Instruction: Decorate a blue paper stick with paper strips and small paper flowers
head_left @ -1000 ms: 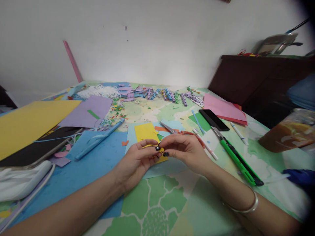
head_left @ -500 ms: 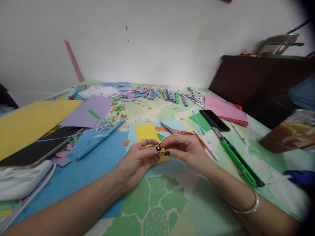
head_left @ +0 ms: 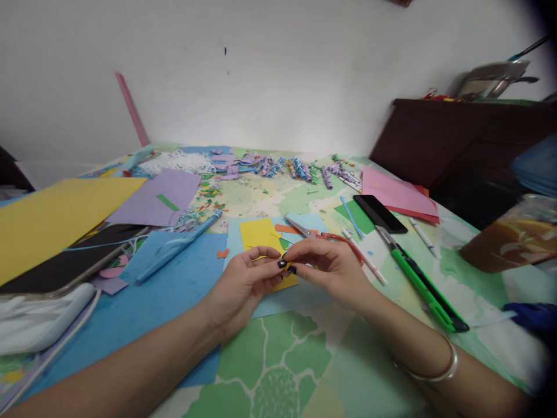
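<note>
My left hand (head_left: 246,285) and my right hand (head_left: 333,270) meet fingertip to fingertip above the table. Both pinch a small yellow paper piece (head_left: 288,265), mostly hidden by the fingers, so its shape is unclear. Beneath them lies a yellow paper sheet (head_left: 256,233) on a light blue sheet (head_left: 234,232). Just beyond the right hand, scissors (head_left: 304,230) with red handles lie with the blades pointing away to the left. A small orange butterfly-shaped cutout (head_left: 223,253) rests left of the yellow sheet.
Right of my hands lie a green box cutter (head_left: 424,287), a black phone (head_left: 379,213), and pink paper (head_left: 395,191). A plastic cup of brown drink (head_left: 507,238) stands far right. Blue paper (head_left: 174,307), a blue rolled tube (head_left: 178,247) and yellow paper (head_left: 65,215) cover the left. Paper curls (head_left: 298,168) line the back.
My right thumb and fingertips have shifted slightly closer to the left fingertips, and less of the yellow piece shows. Everything else stays in place.
</note>
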{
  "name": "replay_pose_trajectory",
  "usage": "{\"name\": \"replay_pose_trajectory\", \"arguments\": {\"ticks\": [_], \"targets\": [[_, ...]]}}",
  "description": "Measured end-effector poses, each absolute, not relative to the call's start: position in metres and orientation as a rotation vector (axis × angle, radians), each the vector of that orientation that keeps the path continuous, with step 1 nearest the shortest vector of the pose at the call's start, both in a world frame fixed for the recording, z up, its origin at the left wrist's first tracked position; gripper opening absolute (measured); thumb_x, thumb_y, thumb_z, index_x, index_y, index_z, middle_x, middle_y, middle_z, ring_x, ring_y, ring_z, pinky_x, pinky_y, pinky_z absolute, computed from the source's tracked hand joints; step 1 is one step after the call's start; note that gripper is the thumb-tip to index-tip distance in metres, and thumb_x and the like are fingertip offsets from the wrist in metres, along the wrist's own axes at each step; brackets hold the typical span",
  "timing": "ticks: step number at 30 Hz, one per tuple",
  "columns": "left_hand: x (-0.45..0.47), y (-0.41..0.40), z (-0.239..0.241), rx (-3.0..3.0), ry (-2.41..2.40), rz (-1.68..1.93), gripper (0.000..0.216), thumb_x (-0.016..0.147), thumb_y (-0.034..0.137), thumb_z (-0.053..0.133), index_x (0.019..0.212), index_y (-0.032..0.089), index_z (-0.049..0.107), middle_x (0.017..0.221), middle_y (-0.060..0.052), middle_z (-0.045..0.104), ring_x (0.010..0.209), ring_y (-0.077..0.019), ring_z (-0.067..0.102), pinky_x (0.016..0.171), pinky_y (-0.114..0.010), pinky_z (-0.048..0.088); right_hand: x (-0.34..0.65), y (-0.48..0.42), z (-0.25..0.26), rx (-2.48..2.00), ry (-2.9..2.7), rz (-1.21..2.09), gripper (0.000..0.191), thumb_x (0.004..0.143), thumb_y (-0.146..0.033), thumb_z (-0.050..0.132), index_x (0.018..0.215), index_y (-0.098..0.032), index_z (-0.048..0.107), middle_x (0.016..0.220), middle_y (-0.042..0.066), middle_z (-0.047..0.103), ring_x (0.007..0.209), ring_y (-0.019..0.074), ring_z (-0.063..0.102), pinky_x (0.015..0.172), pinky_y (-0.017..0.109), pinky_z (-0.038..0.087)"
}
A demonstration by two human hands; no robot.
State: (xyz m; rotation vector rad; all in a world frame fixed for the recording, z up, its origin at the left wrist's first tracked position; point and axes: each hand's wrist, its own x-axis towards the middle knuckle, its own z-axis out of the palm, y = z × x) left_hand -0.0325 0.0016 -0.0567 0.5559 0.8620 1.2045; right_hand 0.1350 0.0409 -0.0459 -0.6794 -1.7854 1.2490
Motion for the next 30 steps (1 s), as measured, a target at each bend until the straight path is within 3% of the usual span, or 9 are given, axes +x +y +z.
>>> {"name": "replay_pose_trajectory", "arguments": {"ticks": [9, 16, 22, 27, 30], "targets": [[-0.0343, 0.0012, -0.0574, 0.868, 0.945, 1.184, 0.035, 0.059, 0.016, 0.084, 0.086, 0.014, 0.06, 0.079, -0.004, 0.074, 0.076, -0.0136, 0.069, 0.075, -0.024, 0.053, 0.1331, 0.0408, -0.0491, -0.86, -1.891, 1.155, 0.01, 0.073, -0.016, 0.063, 0.081, -0.015, 0.068, 0.079, 0.006, 0.07, 0.07, 0.0154, 0.066, 0.068, 0.031, 0.055], [-0.0368, 0.0028, -0.0598, 0.824, 0.915, 1.141, 0.033, 0.066, 0.02, 0.08, 0.09, 0.015, 0.058, 0.079, -0.008, 0.076, 0.076, -0.0182, 0.072, 0.085, -0.037, 0.055, 0.1345, 0.0412, -0.0477, -0.897, -1.968, 0.989, 0.011, 0.073, -0.019, 0.063, 0.082, -0.013, 0.067, 0.073, 0.005, 0.068, 0.062, 0.0126, 0.06, 0.058, 0.027, 0.051], [-0.0358, 0.0038, -0.0597, 0.846, 1.001, 1.159, 0.029, 0.067, 0.018, 0.078, 0.088, 0.014, 0.059, 0.074, -0.008, 0.076, 0.069, -0.0171, 0.072, 0.08, -0.033, 0.056, 0.1354, 0.0404, -0.0475, -0.795, -1.975, 1.018, 0.014, 0.074, -0.016, 0.063, 0.087, -0.017, 0.066, 0.078, 0.003, 0.066, 0.066, 0.012, 0.061, 0.062, 0.026, 0.052], [-0.0362, 0.005, -0.0558, 0.805, 1.053, 1.237, 0.03, 0.063, 0.022, 0.081, 0.084, 0.014, 0.06, 0.071, -0.006, 0.075, 0.066, -0.0159, 0.072, 0.074, -0.026, 0.056, 0.1386, 0.0418, -0.0446, -0.846, -1.862, 1.178, 0.03, 0.07, -0.018, 0.066, 0.1, -0.017, 0.062, 0.091, 0.006, 0.066, 0.074, 0.0141, 0.063, 0.072, 0.032, 0.055], [-0.0376, 0.0052, -0.0538, 0.813, 1.063, 1.25, 0.031, 0.062, 0.023, 0.082, 0.083, 0.014, 0.06, 0.07, -0.005, 0.075, 0.069, -0.0167, 0.072, 0.075, -0.026, 0.056, 0.1387, 0.0423, -0.0415, -0.909, -1.836, 1.216, 0.021, 0.074, -0.027, 0.067, 0.092, -0.016, 0.064, 0.089, 0.008, 0.067, 0.08, 0.0171, 0.065, 0.073, 0.033, 0.054]]}}
